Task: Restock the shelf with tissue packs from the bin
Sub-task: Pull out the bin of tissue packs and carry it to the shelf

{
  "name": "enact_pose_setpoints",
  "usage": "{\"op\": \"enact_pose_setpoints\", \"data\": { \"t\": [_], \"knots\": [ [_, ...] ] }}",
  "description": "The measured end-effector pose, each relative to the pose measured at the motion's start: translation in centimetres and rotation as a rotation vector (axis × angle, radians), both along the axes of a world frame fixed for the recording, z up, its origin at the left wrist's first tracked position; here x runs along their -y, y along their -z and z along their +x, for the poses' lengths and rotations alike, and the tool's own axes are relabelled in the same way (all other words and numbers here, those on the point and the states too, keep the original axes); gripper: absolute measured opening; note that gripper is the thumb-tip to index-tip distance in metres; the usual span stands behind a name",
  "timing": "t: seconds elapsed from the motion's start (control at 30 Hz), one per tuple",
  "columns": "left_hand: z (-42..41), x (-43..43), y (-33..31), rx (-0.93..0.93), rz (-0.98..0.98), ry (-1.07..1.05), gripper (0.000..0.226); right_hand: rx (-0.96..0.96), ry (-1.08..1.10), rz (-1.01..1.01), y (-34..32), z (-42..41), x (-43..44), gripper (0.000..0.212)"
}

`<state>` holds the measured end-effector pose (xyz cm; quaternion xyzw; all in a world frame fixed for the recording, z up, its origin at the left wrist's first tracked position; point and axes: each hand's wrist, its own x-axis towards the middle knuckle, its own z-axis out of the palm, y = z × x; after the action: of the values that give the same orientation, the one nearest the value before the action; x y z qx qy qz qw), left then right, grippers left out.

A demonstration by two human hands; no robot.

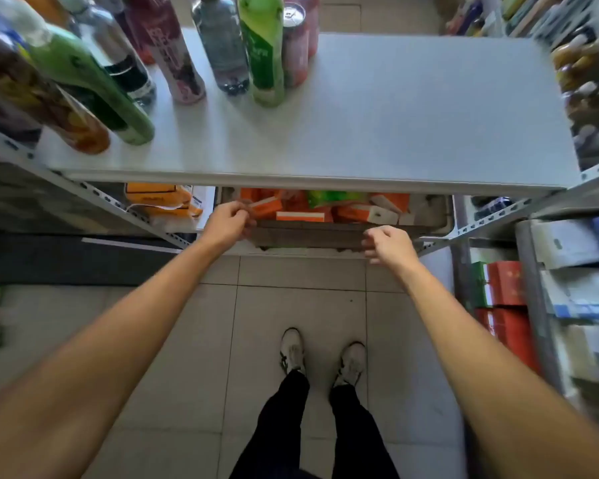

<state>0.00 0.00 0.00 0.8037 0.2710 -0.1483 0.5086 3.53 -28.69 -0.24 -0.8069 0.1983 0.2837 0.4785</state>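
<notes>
A grey bin [312, 234] stands on the lower shelf, under the white top shelf board [395, 108]. It holds several orange tissue packs [357, 213] and one green pack [329, 197]. My left hand [227, 221] is at the bin's front left corner, fingers curled, and seems to pinch the end of a tilted orange pack [267, 206]. My right hand [389, 244] hovers over the bin's front right rim with loosely curled fingers and holds nothing. More orange packs [158, 199] lie on the lower shelf to the left of the bin. The top board hides the bin's far half.
Several drink bottles [261, 53] and a can [294, 46] stand on the left of the top board. Metal uprights [94, 198] flank the bay. Red and green boxes [502, 288] fill the rack at right. My feet [322, 357] stand on the tiled floor.
</notes>
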Motion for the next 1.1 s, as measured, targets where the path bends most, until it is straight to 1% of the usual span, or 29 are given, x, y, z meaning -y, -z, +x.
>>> {"op": "enact_pose_setpoints", "data": {
  "t": [0.1,0.17,0.3,0.4,0.43,0.5,0.57,0.67,0.8,0.9,0.97,1.07,1.1],
  "knots": [
    [0.1,-1.1,0.6,0.02,0.069,-0.024,0.023,0.085,0.07,-0.104,0.9,0.9,1.3,0.019],
    [0.3,-1.5,1.0,0.013,0.09,-0.06,0.026,0.095,0.102,-0.158,1.4,1.6,2.2,0.018],
    [0.4,-1.7,2.0,0.04,0.188,-0.181,0.027,0.104,0.146,-0.215,1.4,2.2,3.1,0.027],
    [0.4,-1.3,2.7,0.05,0.236,-0.27,0.03,0.132,0.243,-0.288,2.0,2.1,3.8,0.021],
    [0.3,-1.2,2.9,0.059,0.253,-0.296,0.03,0.144,0.28,-0.313,2.1,2.2,4.1,0.023],
    [0.2,-1.3,3.3,0.089,0.31,-0.334,0.031,0.147,0.336,-0.342,2.3,2.3,4.8,0.034],
    [0.1,-1.5,3.8,0.082,0.346,-0.388,0.035,0.151,0.391,-0.355,2.6,2.6,5.5,0.043],
    [-0.3,-1.4,4.1,0.068,0.264,-0.478,0.039,0.156,0.485,-0.297,2.7,2.9,5.9,0.048],
    [-0.3,-1.4,4.2,0.074,0.144,-0.604,0.038,0.142,0.568,-0.157,3.5,3.2,5.4,0.063],
    [0.0,-1.2,4.2,0.074,-0.006,-0.695,0.036,0.144,0.656,-0.053,4.1,3.3,4.9,0.07],
    [0.2,-0.9,4.0,0.075,-0.078,-0.742,0.037,0.128,0.764,0.021,4.1,3.4,4.9,0.067],
    [-0.1,-0.6,4.0,0.081,-0.142,-0.771,0.04,0.089,0.949,0.149,3.9,3.4,5.4,0.052],
    [-0.3,-0.3,3.7,0.078,-0.161,-0.774,0.038,0.083,0.973,0.166,3.9,3.3,5.5,0.049]
  ]
}}
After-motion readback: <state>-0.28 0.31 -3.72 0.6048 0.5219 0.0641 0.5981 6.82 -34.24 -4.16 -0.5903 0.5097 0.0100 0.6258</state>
